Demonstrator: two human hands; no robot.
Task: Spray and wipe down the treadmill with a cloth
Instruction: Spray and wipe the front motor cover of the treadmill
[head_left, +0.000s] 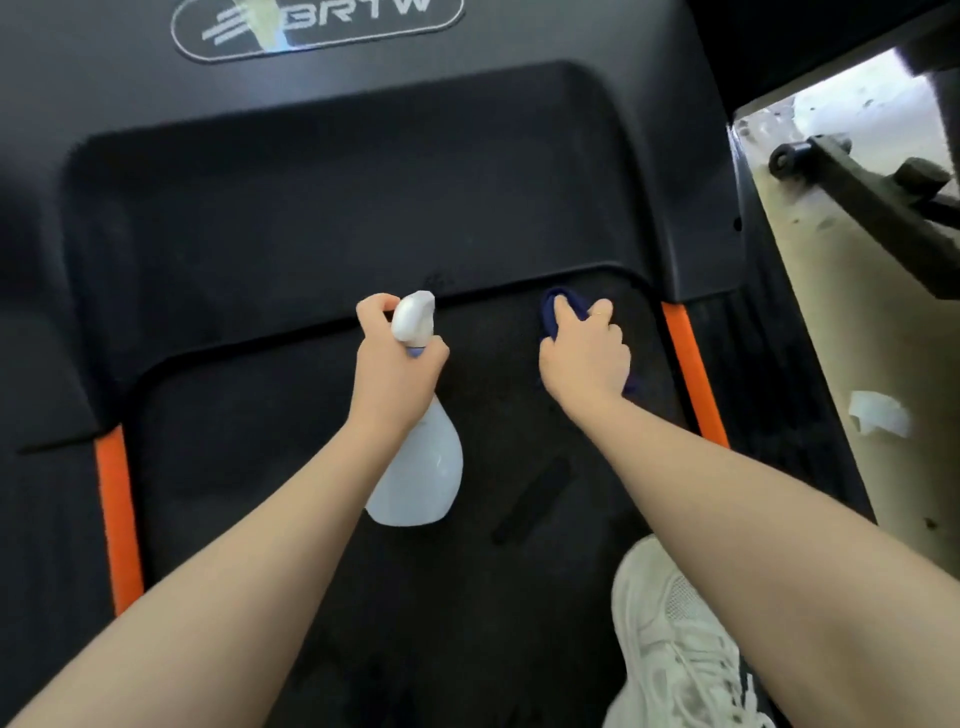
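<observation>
The black treadmill belt (291, 467) fills the lower view, with the motor cover (337, 197) beyond it. My left hand (395, 364) grips the neck of a white spray bottle (421, 467), its nozzle pointing forward at the cover's edge and a finger on the trigger. My right hand (584, 353) holds a dark blue cloth (558, 306) and presses it on the belt right at the front seam. Most of the cloth is hidden under the hand.
Orange strips (117, 519) line both sides of the belt. A white sneaker (670, 639) stands on the belt at the lower right. Beige floor (831, 364) lies to the right, with a black frame part (872, 197) and a white scrap (878, 413) on it.
</observation>
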